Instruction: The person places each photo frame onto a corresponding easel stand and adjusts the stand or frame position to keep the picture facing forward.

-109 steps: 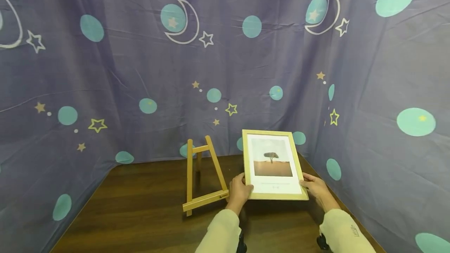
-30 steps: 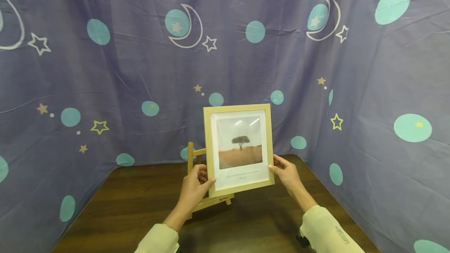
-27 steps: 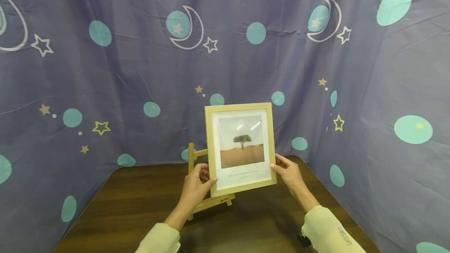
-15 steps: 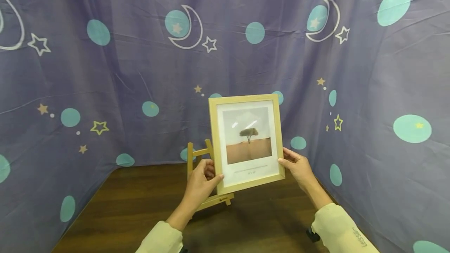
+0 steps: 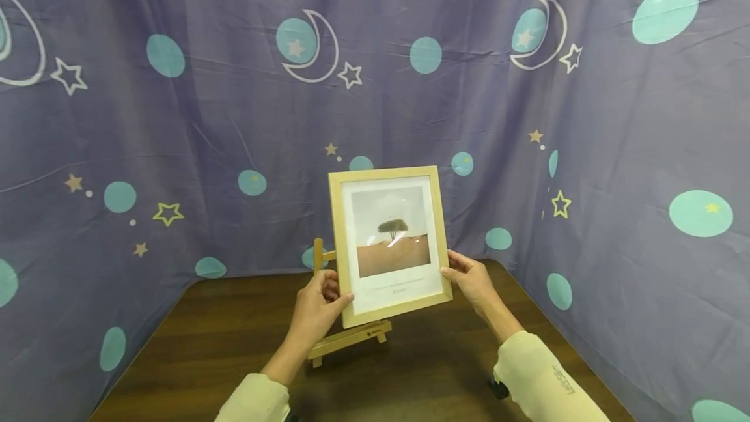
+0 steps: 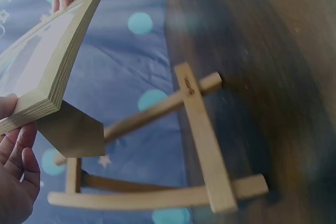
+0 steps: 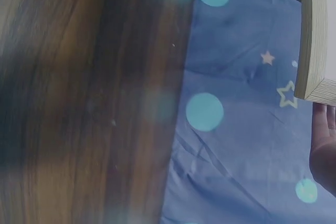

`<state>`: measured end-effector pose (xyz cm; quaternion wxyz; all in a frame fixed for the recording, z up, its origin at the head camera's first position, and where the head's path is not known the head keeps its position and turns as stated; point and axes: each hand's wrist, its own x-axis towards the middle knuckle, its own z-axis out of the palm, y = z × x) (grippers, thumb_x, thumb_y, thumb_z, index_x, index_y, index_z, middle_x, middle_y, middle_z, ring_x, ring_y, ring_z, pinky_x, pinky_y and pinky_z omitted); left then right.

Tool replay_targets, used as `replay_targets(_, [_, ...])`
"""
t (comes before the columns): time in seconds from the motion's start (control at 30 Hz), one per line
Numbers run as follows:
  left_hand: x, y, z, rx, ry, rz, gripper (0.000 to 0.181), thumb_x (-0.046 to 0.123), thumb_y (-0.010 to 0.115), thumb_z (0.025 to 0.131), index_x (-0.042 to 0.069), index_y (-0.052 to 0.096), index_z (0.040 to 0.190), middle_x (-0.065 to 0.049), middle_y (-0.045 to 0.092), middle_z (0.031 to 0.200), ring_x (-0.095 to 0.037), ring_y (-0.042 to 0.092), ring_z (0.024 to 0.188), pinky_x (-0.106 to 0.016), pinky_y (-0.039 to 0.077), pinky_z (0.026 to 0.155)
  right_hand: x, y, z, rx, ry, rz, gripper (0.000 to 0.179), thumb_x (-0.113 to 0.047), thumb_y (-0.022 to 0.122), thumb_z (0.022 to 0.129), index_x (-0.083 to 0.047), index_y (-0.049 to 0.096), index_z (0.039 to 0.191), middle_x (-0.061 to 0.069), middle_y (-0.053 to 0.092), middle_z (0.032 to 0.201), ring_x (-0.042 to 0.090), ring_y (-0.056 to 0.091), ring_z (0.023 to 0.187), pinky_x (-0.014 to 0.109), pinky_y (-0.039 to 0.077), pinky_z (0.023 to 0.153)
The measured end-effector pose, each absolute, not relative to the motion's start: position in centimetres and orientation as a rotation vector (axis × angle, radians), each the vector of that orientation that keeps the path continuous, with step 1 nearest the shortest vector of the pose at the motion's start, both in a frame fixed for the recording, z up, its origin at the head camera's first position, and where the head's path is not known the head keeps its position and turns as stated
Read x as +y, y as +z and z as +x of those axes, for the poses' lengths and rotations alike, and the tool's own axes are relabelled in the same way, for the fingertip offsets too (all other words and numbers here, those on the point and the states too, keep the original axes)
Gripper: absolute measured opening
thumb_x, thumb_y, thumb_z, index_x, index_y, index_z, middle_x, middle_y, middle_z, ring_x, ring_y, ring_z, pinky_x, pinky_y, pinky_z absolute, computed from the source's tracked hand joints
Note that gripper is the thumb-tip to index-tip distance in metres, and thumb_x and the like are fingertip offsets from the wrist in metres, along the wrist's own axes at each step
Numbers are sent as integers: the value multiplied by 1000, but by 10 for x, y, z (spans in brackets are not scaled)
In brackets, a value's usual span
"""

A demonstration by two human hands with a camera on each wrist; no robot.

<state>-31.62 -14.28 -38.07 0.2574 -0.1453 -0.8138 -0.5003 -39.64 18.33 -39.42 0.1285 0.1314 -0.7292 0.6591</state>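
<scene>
Both hands hold a pale wooden picture frame (image 5: 389, 213) with a tree print, raised and slightly tilted in front of a small wooden easel (image 5: 349, 338). My left hand (image 5: 313, 308) grips its lower left edge, thumb on the front and fingers behind. On the lower right edge, my right hand (image 5: 476, 286) pinches it the same way. Most of the easel's upper part is hidden behind the frame; its ledge shows below. In the left wrist view, a brown flap (image 6: 76, 132) sticks out from the frame's back, and the easel's ledge (image 6: 205, 145) stands apart from the frame.
The easel stands on a dark brown wooden table (image 5: 193, 337). A purple curtain (image 5: 375, 109) with moons, stars and teal dots hangs behind the table and along both sides.
From right of the easel, the frame has been brought left in front of it and raised more upright. Over the last half second it shifted left and slightly down, both hands still holding it.
</scene>
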Motion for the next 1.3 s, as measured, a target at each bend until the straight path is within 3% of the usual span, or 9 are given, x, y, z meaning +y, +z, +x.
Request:
replay_targets(0.27, [-169, -399, -325, -2234, -1297, -312, 38, 7, 83, 80, 1, 61, 110, -5, 68, 87, -16, 63, 77, -26, 54, 66, 150, -411, -411, -2093, 1936, 391, 47, 3, 68, 90, 8, 55, 135, 20, 67, 115, 10, 62, 90, 21, 52, 72])
replay_targets(0.57, [-193, -419, -331, -2240, -1251, -250, 37, 4, 83, 79, 0, 61, 109, -6, 66, 86, -17, 63, 77, -27, 53, 68, 118, -429, -421, -2107, 1937, 397, 46, 6, 67, 90, 10, 55, 133, 26, 65, 119, 27, 64, 103, 24, 54, 79])
replay_targets(0.83, [-208, -437, -334, -2272, -1206, -218, 37, 8, 84, 80, 0, 60, 108, -7, 67, 87, -22, 64, 79, -30, 53, 69, 98, -431, -415, -2124, 1883, 440, 43, 12, 64, 89, 15, 54, 130, 31, 65, 113, 36, 63, 101, 37, 56, 82])
replay_targets(1.1, [-218, -453, -337, -2301, -1151, -162, 38, 7, 83, 80, 0, 60, 110, -4, 67, 87, -19, 64, 80, -29, 52, 68, 84, -452, -430, -2163, 1771, 363, 42, 5, 69, 89, 7, 61, 129, 19, 69, 108, 28, 64, 100, 31, 55, 81])
replay_targets(1.3, [-221, -463, -339, -2304, -1157, -129, 38, 7, 82, 80, 0, 59, 111, -4, 68, 87, -20, 64, 80, -28, 51, 67, 78, -460, -431, -2187, 1702, 332, 41, 6, 70, 87, 6, 63, 127, 19, 70, 108, 30, 63, 102, 36, 54, 84])
